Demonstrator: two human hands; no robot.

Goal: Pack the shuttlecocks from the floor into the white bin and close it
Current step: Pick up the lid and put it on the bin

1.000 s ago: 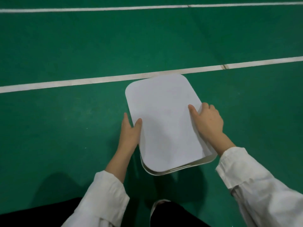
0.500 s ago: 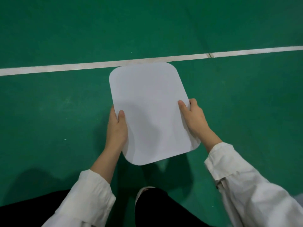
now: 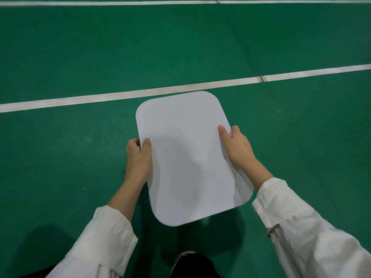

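Shifted lid (image 3: 188, 157) now hides the whole bin beneath.

It was an indoor sports court. The green floor (image 3: 80, 47) was crossed by painted white lines (image 3: 120, 95)

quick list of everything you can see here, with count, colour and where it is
floor: 1, green, fills the whole view
court lines: 2, white, one along the top edge, one crossing just beyond the lid
lid: 1, white, centre, gripped at both side edges; what lies under it is hidden
trousers: 1 pair, black, bottom edge
sleeves: 2, white, lower left and lower right
left hand: 1, grips the lid's left edge, thumb on top
right hand: 1, grips the lid's right edge, thumb on top
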